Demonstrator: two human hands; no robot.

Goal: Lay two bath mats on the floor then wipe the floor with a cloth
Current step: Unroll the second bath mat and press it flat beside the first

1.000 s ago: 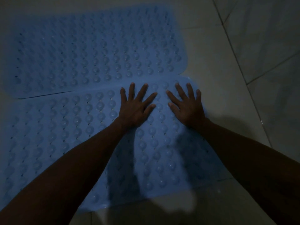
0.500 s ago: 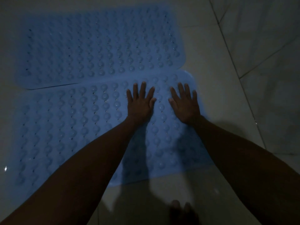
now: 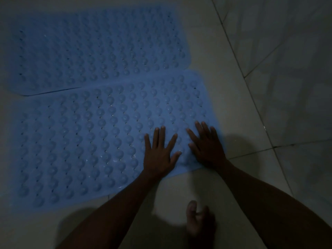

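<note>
Two blue rubber bath mats with rows of round bumps lie flat on the pale tiled floor. The far mat (image 3: 93, 49) reaches toward the top left. The near mat (image 3: 86, 137) lies right against it, its far edge slightly over the far mat's near edge. My left hand (image 3: 159, 152) rests palm down with fingers spread on the near mat's front right part. My right hand (image 3: 206, 145) lies flat beside it at the mat's right front corner. No cloth is in view.
Pale floor tiles (image 3: 224, 97) with dark grout lines run to the right of the mats. A tiled wall (image 3: 291, 69) rises at the right. My bare foot (image 3: 199, 223) stands on the floor just in front of the near mat.
Both hands have slid back along the near mat from its far right part to its front right corner. The view has pulled back, and my foot has come into sight.
</note>
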